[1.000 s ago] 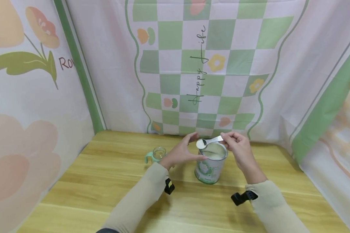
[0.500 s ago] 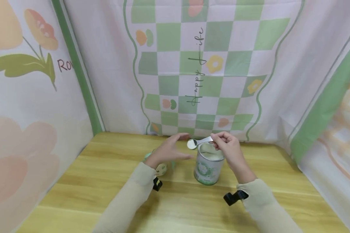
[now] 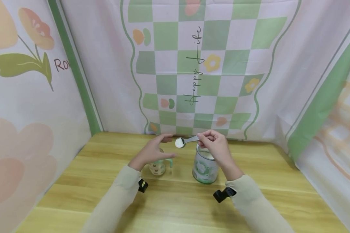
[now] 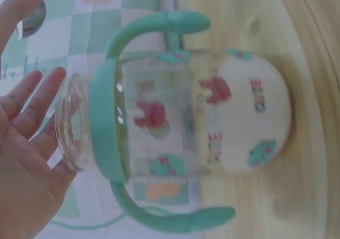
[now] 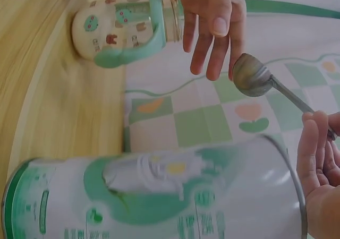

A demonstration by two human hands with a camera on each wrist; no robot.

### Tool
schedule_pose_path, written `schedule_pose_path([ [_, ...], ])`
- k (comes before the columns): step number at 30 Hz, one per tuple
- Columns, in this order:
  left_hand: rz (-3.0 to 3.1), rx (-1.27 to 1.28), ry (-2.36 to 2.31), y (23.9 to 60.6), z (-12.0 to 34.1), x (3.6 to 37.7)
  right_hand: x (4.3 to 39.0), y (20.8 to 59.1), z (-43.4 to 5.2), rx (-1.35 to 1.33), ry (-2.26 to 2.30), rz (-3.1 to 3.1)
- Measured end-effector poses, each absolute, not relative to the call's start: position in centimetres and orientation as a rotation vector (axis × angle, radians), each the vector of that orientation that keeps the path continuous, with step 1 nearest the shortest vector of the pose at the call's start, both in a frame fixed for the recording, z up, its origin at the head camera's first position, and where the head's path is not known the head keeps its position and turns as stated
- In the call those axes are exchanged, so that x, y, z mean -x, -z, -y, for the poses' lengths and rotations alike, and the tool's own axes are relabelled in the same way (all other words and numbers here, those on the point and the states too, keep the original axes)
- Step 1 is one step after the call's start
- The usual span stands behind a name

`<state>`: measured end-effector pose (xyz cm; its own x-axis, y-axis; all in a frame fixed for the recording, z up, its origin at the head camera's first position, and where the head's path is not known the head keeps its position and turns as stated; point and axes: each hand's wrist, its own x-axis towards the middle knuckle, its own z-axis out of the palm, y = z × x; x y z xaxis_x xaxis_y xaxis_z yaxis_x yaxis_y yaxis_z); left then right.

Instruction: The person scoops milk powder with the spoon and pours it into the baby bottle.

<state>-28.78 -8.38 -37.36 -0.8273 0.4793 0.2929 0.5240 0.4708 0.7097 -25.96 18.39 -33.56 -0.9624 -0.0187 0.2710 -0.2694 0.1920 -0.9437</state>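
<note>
My right hand pinches the handle of a metal measuring spoon, its round bowl heaped with white powder. Held level, the spoon is left of the tin's mouth. The tin, white with green print and without a lid, stands on the table below my right hand and has pale powder inside. My left hand, fingers spread and thumb apart, is over the baby bottle, close to its uncapped neck, and holds nothing. The bottle is clear with mint-green handles and holds pale liquid at its bottom.
The wooden table runs back to a hanging cloth with green and white checks. Another printed cloth hangs along the left side. A black wrist camera is strapped to my right sleeve.
Both hands have moved left. My right hand carries the powder-filled spoon from over the tin toward the bottle; my left hand has gone from beside the tin to the bottle's top.
</note>
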Motion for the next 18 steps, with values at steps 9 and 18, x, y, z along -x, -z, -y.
schedule_pose_path([
  [9, 2.686, 0.859, 1.267, 38.2, 10.8, 28.5, 26.0, 33.8, -15.8, -0.329, -1.881, 2.217],
  [18, 2.679, 0.781, 1.461, 39.9, 12.0, 28.1, 25.8, 34.2, -13.8, -0.441, -1.804, 2.215],
])
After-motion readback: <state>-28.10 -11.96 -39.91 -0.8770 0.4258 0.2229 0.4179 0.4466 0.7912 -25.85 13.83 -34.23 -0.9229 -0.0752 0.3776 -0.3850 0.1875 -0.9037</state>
